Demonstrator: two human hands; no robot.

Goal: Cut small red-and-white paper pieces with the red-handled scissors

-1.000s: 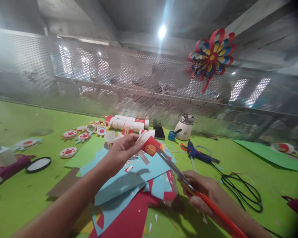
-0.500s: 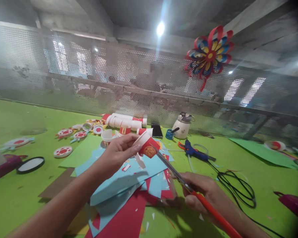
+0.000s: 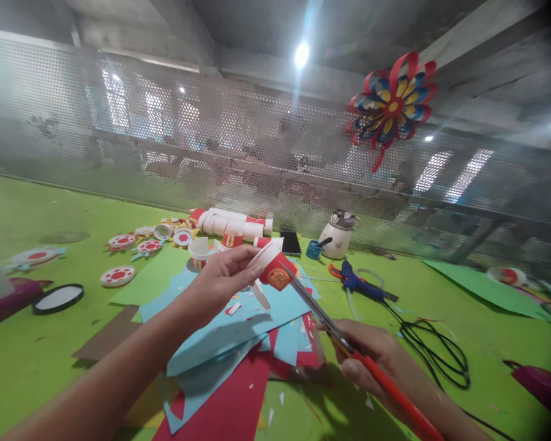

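My left hand [image 3: 232,269] pinches the rim side of a red and white paper cup [image 3: 279,269] with a gold emblem, tilted in the air above the paper pile. In my right hand [image 3: 371,352] is a pair of scissors [image 3: 319,312] with red handles. The blade tips meet the cup's red edge; whether they cut into it I cannot make out. Underneath lie light-blue paper sheets [image 3: 211,343] strewn with small white and red scraps, and a red sheet [image 3: 224,401]. A white strip [image 3: 260,295] hangs just below the cup.
A blue glue gun [image 3: 360,283] with a coiled black cable [image 3: 436,349] lies at right. Behind are a white bottle [image 3: 337,236], a phone [image 3: 290,243], stacked paper cups [image 3: 229,226] and a cut cup [image 3: 202,250]. Round paper pieces [image 3: 118,275] and a black-rimmed disc [image 3: 58,299] are at left.
The cup has turned slightly in my left hand, so its emblem shows more squarely. The scissors stay at its edge. The whole view has shifted a little.
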